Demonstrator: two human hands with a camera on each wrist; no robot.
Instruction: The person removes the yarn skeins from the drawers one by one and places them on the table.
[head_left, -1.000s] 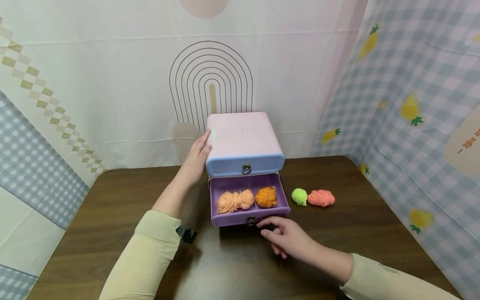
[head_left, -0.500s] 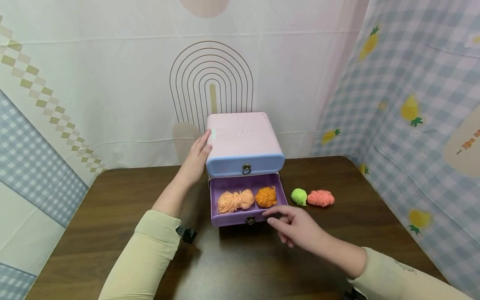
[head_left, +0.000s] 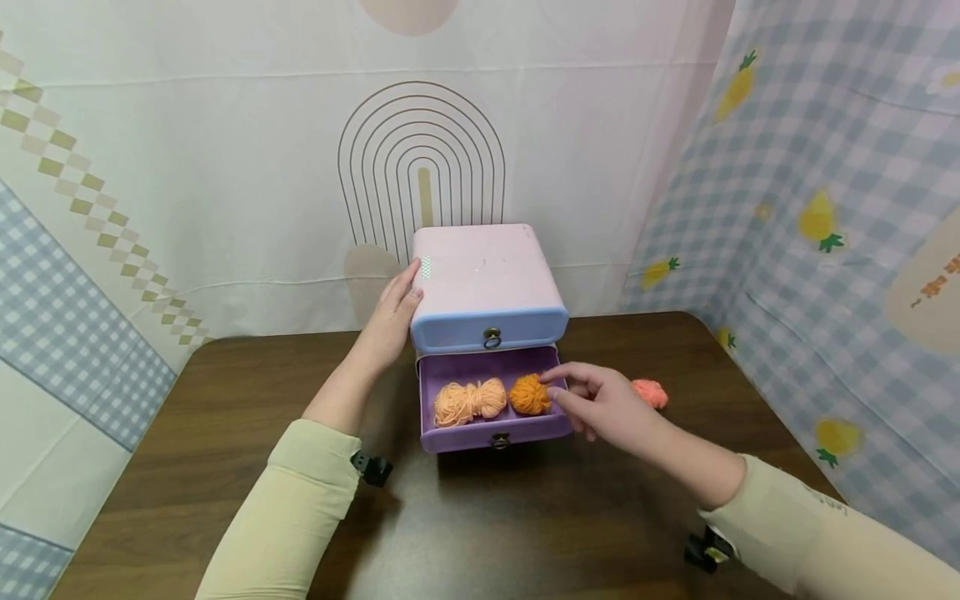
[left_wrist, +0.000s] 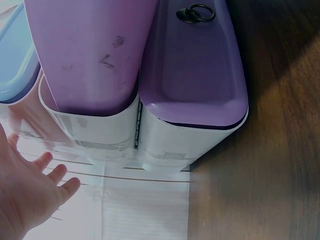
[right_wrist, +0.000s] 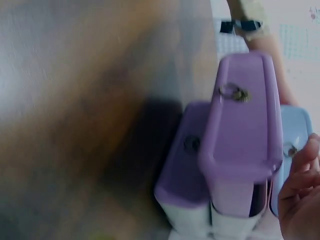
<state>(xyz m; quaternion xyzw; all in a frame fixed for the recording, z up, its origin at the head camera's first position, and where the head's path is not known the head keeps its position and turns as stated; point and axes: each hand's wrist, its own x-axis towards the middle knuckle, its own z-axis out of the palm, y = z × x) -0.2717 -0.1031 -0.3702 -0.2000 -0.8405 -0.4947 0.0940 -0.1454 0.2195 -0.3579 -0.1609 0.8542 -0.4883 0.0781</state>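
A small drawer cabinet with a pink top point(head_left: 487, 262) stands against the back cloth. Its middle purple drawer point(head_left: 461, 439) is pulled out, holding a peach yarn bundle point(head_left: 470, 403) and an orange yarn ball point(head_left: 530, 395). My left hand point(head_left: 390, 321) rests along the cabinet's left side, fingers extended. Over the drawer's right wall, my right hand point(head_left: 607, 404) has its index fingertip and thumb right at the orange ball's right edge, the other fingers loosely bent. Behind that hand a coral yarn bundle point(head_left: 651, 392) shows partly; the green yarn ball is hidden.
Above the pulled-out drawer is a blue drawer point(head_left: 450, 332) with a ring pull. Another purple drawer point(left_wrist: 200, 65) sits closed beneath it. Everything stands on a dark wooden table point(head_left: 247, 433), with patterned cloths point(head_left: 810, 275) hanging at the back and sides.
My right hand has left the purple drawer's front and moved up and over its right wall to the orange yarn ball, covering the green one. My left hand stays put.
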